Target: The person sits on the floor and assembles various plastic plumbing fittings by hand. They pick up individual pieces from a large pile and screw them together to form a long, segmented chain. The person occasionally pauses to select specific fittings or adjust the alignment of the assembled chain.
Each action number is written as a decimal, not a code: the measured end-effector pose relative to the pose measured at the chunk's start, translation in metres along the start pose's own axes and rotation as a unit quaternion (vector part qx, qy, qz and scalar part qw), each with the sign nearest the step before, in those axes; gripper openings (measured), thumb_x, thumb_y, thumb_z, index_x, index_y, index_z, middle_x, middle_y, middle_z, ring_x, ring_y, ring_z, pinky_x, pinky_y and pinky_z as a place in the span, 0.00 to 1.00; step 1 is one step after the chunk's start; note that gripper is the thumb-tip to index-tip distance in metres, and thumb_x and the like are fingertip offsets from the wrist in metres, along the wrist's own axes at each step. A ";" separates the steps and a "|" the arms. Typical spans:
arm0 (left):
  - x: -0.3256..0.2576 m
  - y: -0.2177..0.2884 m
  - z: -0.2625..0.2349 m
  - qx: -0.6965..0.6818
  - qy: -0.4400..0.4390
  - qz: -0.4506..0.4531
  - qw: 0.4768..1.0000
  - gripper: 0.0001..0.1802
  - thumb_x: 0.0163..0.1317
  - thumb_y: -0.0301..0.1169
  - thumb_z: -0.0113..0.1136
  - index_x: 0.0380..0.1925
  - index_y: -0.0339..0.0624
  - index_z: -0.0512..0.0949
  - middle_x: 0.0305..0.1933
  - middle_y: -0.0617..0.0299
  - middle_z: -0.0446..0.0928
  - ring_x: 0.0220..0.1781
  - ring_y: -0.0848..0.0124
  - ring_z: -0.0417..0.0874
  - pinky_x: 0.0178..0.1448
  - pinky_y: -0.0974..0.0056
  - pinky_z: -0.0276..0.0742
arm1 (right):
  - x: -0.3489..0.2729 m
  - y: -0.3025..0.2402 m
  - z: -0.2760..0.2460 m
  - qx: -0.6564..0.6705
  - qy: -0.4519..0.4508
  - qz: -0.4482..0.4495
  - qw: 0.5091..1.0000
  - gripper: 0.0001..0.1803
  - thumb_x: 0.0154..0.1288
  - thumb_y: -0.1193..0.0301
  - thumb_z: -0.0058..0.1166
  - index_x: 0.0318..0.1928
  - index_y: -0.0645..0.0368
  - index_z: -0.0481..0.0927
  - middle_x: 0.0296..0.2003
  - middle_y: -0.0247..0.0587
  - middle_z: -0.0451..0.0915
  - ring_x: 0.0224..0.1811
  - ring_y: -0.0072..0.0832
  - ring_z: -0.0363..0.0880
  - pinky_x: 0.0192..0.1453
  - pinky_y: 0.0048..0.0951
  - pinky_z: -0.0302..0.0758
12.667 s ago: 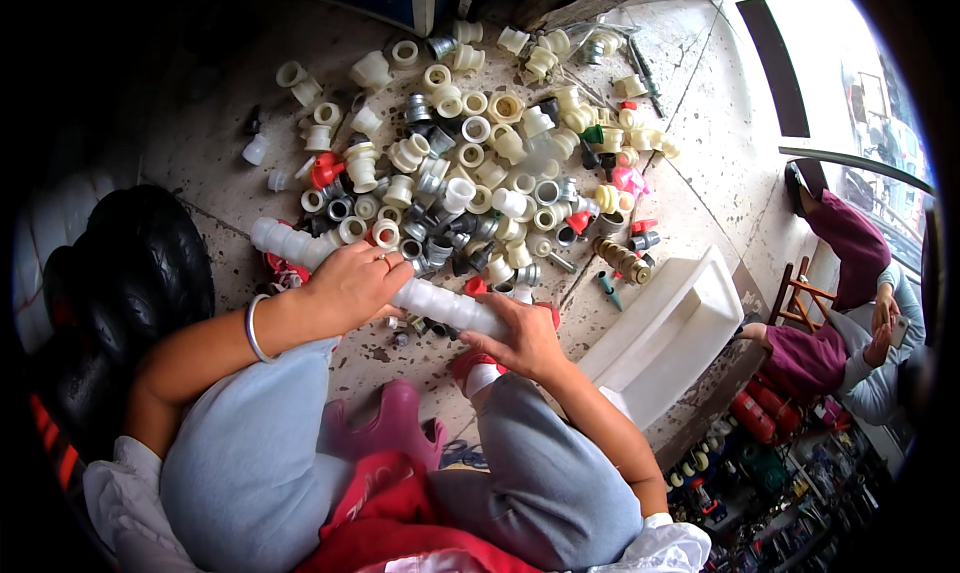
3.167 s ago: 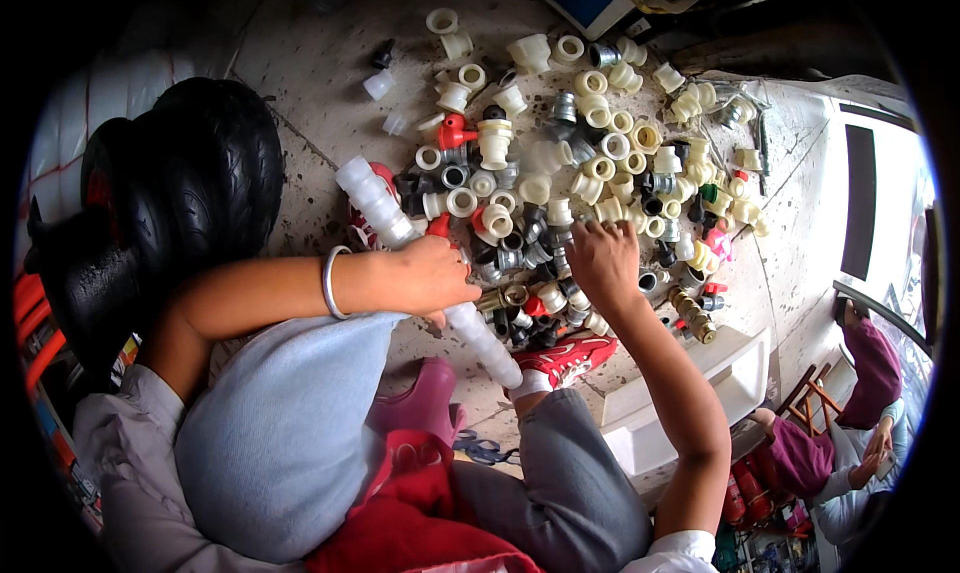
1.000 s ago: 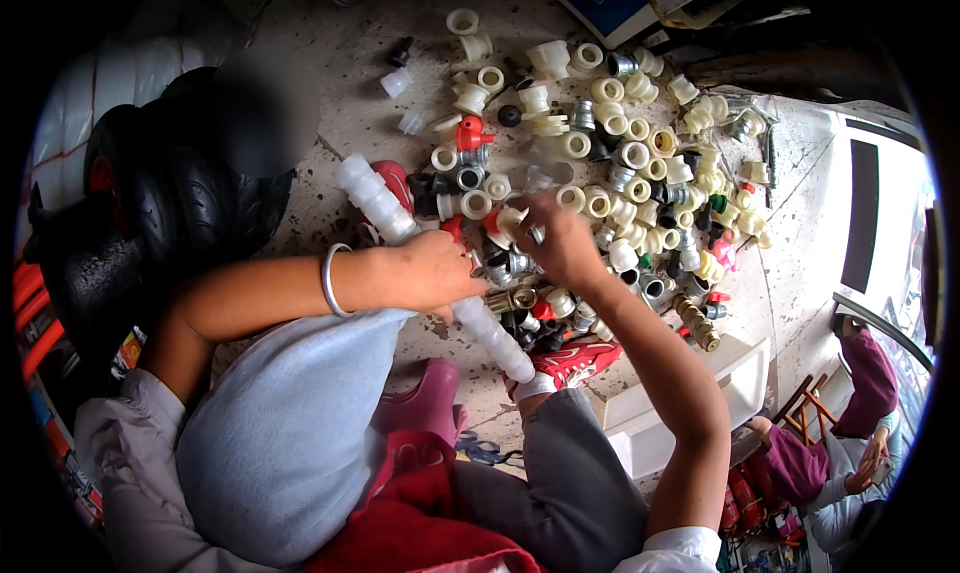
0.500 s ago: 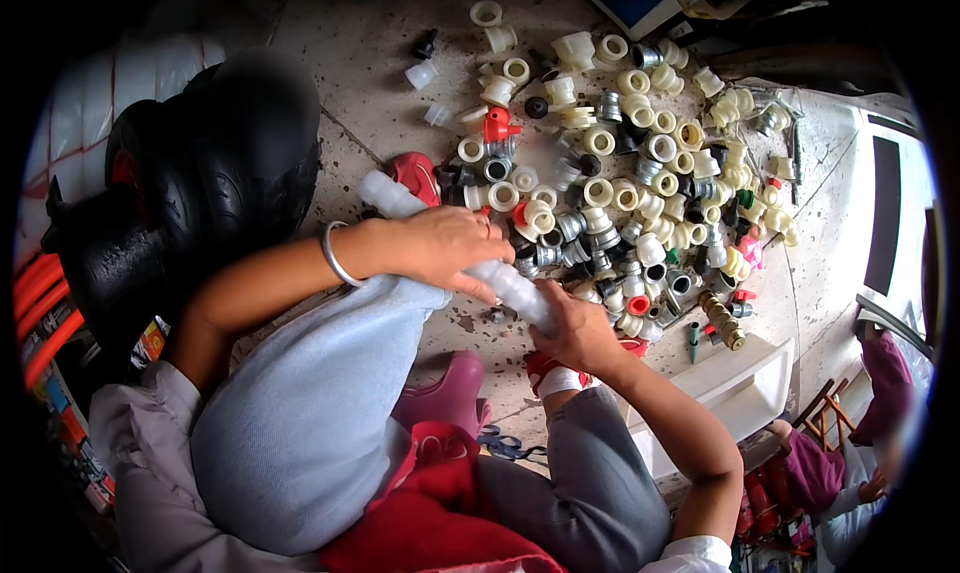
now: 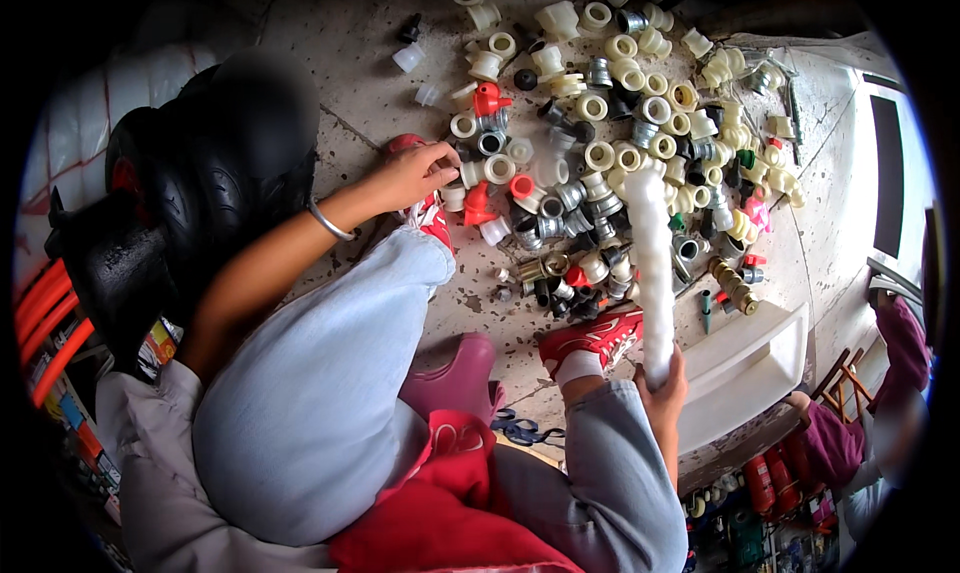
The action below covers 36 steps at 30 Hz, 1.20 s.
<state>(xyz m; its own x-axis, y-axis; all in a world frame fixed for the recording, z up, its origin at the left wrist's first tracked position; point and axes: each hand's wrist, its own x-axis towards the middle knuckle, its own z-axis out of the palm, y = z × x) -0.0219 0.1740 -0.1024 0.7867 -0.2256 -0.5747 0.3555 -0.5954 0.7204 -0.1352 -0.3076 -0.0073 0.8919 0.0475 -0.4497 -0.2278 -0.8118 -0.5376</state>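
Observation:
My right hand [image 5: 664,391] is closed around the lower end of a long, cloudy white plastic tube [image 5: 654,283], which stands nearly upright in front of the pile. The tube's surface looks lumpy. My left hand [image 5: 412,180] is over my left shoe, its fingers bent and apart, with nothing visible in them. Its fingertips are beside a cream plastic pipe fitting [image 5: 470,173] at the pile's left edge; whether they touch it I cannot tell. Close by lie a red plastic fitting [image 5: 478,205] and a clear cap [image 5: 495,230].
Many cream, grey metal and black fittings spread over the stained floor. A brass fitting [image 5: 735,287] and a white plastic bin [image 5: 745,368] are at right. Black tires [image 5: 215,188] stand at left. A pink boot [image 5: 460,378] sits between my legs. Another person's purple sleeve [image 5: 838,451] shows at far right.
My left hand has let go of the white tube and moved left and up to the pile's edge. My right hand has moved right and down, swinging the tube from slanted to nearly upright.

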 end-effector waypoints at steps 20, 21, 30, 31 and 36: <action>-0.002 0.002 0.027 0.200 -0.109 0.038 0.973 0.15 0.60 0.39 0.60 0.41 0.42 0.79 0.37 0.53 0.83 0.42 0.55 0.84 0.48 0.52 0.78 | -0.156 0.064 0.011 0.079 0.492 0.184 0.847 0.31 0.57 0.77 0.66 0.59 0.63 0.67 0.36 0.45 0.80 0.32 0.29 0.78 0.40 0.30 0.77; -0.004 0.002 0.028 0.196 -0.098 0.053 0.974 0.14 0.60 0.38 0.60 0.40 0.42 0.78 0.37 0.53 0.83 0.41 0.55 0.84 0.47 0.52 0.78 | -0.169 0.071 0.015 0.148 0.478 0.229 0.835 0.31 0.59 0.76 0.65 0.61 0.61 0.65 0.35 0.44 0.80 0.30 0.25 0.78 0.38 0.26 0.76; -0.012 -0.011 0.023 0.156 -0.043 0.020 0.987 0.11 0.61 0.33 0.61 0.37 0.39 0.74 0.33 0.51 0.81 0.38 0.55 0.84 0.42 0.54 0.78 | -0.144 0.146 0.019 0.327 0.269 0.426 0.799 0.17 0.65 0.64 0.61 0.44 0.64 0.74 0.31 0.39 0.80 0.31 0.24 0.78 0.36 0.27 0.72; -0.009 -0.012 0.024 0.147 -0.048 0.030 0.987 0.11 0.61 0.33 0.61 0.38 0.39 0.74 0.33 0.52 0.81 0.37 0.56 0.84 0.41 0.55 0.78 | -0.142 0.159 0.018 0.317 0.263 0.401 0.819 0.19 0.65 0.63 0.62 0.46 0.66 0.75 0.34 0.40 0.80 0.33 0.24 0.78 0.37 0.26 0.72; -0.002 -0.003 0.036 0.087 -0.039 0.040 0.995 0.11 0.64 0.32 0.60 0.40 0.37 0.72 0.33 0.56 0.80 0.32 0.63 0.83 0.39 0.60 0.79 | -0.119 0.184 0.014 0.249 0.132 0.477 0.833 0.36 0.63 0.56 0.64 0.61 0.72 0.70 0.45 0.43 0.79 0.46 0.24 0.76 0.39 0.20 0.67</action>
<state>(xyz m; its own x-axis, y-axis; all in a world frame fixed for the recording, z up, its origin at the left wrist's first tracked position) -0.0424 0.1489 -0.1174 0.7648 -0.3329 -0.5516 0.1956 -0.6958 0.6911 -0.2890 -0.4541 -0.0623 0.2528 -0.6633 -0.7044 -0.9566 -0.0620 -0.2848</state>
